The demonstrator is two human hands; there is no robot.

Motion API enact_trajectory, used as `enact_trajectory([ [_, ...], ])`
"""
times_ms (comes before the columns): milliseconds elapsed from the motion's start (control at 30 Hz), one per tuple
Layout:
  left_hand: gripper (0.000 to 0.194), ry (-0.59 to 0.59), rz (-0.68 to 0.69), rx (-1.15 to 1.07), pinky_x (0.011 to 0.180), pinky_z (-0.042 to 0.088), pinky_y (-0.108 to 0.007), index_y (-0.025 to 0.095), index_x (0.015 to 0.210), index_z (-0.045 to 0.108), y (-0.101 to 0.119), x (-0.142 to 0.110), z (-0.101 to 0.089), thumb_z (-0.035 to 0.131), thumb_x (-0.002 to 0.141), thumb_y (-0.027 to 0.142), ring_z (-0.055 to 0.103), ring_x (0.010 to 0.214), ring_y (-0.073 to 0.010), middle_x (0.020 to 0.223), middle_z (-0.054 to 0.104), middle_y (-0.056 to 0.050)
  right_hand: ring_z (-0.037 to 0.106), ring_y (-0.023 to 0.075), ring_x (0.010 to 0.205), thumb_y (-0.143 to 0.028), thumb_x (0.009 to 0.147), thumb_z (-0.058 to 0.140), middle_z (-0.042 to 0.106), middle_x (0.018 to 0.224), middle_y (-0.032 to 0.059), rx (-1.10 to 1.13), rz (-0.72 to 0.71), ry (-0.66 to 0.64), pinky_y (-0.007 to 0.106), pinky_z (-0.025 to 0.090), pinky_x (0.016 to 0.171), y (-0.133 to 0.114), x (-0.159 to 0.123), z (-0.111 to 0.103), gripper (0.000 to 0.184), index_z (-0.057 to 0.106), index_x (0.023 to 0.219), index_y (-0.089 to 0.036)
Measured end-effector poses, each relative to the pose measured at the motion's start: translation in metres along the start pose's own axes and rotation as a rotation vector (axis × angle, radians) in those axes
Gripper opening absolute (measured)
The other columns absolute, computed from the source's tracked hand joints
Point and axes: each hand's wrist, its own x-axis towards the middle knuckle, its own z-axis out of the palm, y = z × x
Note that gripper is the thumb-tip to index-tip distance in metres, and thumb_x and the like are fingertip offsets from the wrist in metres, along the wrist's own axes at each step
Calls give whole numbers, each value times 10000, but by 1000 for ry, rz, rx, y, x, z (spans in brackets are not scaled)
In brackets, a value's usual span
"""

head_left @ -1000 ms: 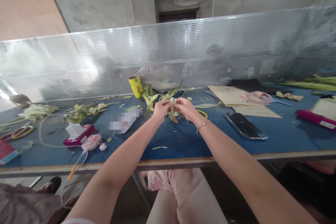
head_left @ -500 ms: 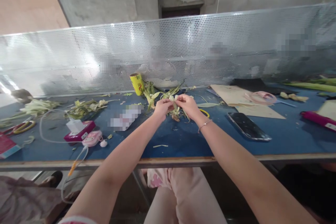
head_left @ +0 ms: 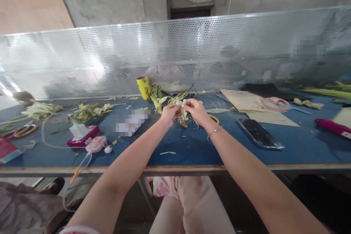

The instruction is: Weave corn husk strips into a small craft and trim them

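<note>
My left hand (head_left: 169, 113) and my right hand (head_left: 195, 109) meet over the middle of the table, close together. Both have fingers pinched on a pale green, husk-like leaf piece (head_left: 182, 114), whose folds are partly covered by my fingertips. Just beneath it a brownish dried bit (head_left: 183, 123) shows near the tabletop. Behind my left hand lies a pile of long green leaves (head_left: 157, 103), with a yellow printed tube (head_left: 144, 88) standing tilted beside it. A yellow ring-like handle (head_left: 214, 119) peeks out next to my right wrist.
On the blue table (head_left: 189, 151), a phone (head_left: 259, 133) and brown paper sheets (head_left: 255, 106) lie right. Left are a magenta power strip (head_left: 83, 137) with a white charger, a pink case (head_left: 96, 144), a cable and leaf heaps (head_left: 90, 112). A perforated metal screen (head_left: 123, 40) stands behind.
My hands stay in nearly the same place, and the pale leaf piece between the fingertips has shifted slightly. The whole view has moved a little.
</note>
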Motion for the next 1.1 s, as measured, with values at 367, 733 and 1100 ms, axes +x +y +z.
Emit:
enact_trajectory([
  [367,117,-18,106,96,574,455,-226,126,621,576,-2,-1,-1,686,658,109,523,508,-69,545,552,17,554,139,683,-437,617,697,585,681,0,169,246,-36,277,435,626,5,-1,1,310,521,659,-186],
  [733,150,-42,64,61,576,466,-237,138,569,555,-1,-4,1,673,661,141,539,503,-86,521,571,-3,535,121,642,-401,686,619,581,693,-7,43,156,-33,265,437,605,8,1,2,219,543,704,-196],
  [1100,81,-11,-66,-125,534,447,-187,127,634,574,0,2,-1,626,685,91,528,497,-66,541,574,-8,523,125,652,-408,700,621,575,737,-5,72,126,-76,266,440,603,4,0,2,218,566,769,-209],
])
